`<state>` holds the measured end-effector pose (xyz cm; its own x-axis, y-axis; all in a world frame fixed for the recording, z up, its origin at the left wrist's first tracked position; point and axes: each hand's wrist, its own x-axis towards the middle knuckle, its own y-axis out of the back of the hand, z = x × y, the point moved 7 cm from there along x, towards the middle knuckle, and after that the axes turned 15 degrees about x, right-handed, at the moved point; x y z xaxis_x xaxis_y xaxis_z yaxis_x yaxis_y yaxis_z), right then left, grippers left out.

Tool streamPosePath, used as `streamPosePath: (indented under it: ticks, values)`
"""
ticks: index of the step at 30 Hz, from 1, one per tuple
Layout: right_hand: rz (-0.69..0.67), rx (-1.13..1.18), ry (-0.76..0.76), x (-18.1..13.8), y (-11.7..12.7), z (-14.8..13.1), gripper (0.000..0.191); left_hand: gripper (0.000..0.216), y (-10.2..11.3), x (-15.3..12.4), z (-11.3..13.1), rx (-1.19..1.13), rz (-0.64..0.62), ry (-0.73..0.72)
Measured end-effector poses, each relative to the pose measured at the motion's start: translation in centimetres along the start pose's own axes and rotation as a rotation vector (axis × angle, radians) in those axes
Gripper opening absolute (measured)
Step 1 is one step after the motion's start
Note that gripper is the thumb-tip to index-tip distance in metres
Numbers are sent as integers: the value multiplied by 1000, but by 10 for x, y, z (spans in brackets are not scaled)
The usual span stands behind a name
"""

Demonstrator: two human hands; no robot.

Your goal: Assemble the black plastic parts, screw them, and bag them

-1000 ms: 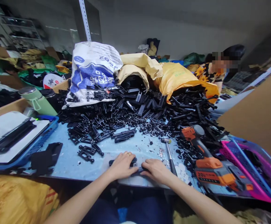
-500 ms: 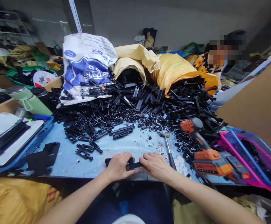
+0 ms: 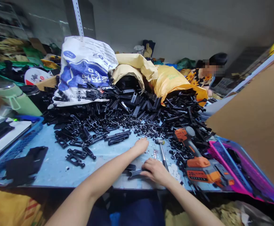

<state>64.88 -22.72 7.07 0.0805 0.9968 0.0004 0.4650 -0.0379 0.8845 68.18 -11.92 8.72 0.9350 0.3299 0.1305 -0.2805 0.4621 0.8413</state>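
Observation:
My right hand (image 3: 157,171) is closed on the end of a black plastic arm (image 3: 137,172) with a forked tip, low over the table's front edge. Beside that tip lies another dark piece (image 3: 130,167). My left hand (image 3: 141,145) is stretched forward at the near edge of a heap of small screws and black fittings (image 3: 143,125). Its fingers are curled together and point down; what they hold, if anything, is hidden. A hammer (image 3: 161,152) lies just right of it, with white discs (image 3: 174,171) near the handle's end.
Black plastic parts (image 3: 80,125) heap across the back, spilling from a white-blue sack (image 3: 85,59) and a yellow bag (image 3: 172,81). An orange cordless drill (image 3: 200,163) and a pink basket (image 3: 228,171) stand right. A green bottle (image 3: 19,100) stands left. A person (image 3: 200,77) sits beyond.
My left hand has let go of the black part and reached forward to the screw heap. My right hand keeps hold of the arm. The view has shifted slightly.

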Motion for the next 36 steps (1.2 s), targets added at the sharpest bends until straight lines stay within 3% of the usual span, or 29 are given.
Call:
streamPosePath:
  ticks: [2,4,7,10,14,17,21,24,26,28,31,33,36]
  values:
    - [96,-49,-110,7,20,20,27,20,3,6,-2,-64,48,48]
    - [212,-97,-236,20,43,48,27,18,17,-6,-13,-131,101,103]
    - [332,-131,-398,44,65,91,24,19,50,-50,-47,-231,164,234]
    - [364,-97,-471,63,66,115,17,28,77,-107,-88,-356,190,414]
    - [368,-15,-407,70,60,101,17,33,65,-175,-123,-903,117,751]
    - [375,137,-296,60,55,67,16,33,53,-193,-125,-1017,122,814]
    - [403,516,-142,39,42,18,14,33,52,-188,-121,-951,95,754]
    - [342,576,-74,28,26,-10,13,30,52,-181,-116,-859,-40,683]
    - [325,533,-35,23,19,-23,14,26,55,-179,-116,-699,-64,642]
    - [336,464,-5,19,16,-30,16,22,66,-178,-116,-423,58,555]
    - [325,376,40,17,13,-38,17,22,75,-180,-96,37,295,286]
    - [305,355,76,17,12,-42,18,28,67,-184,-81,262,334,119]
    - [295,381,105,15,10,-42,18,31,56,-188,-74,492,311,48]
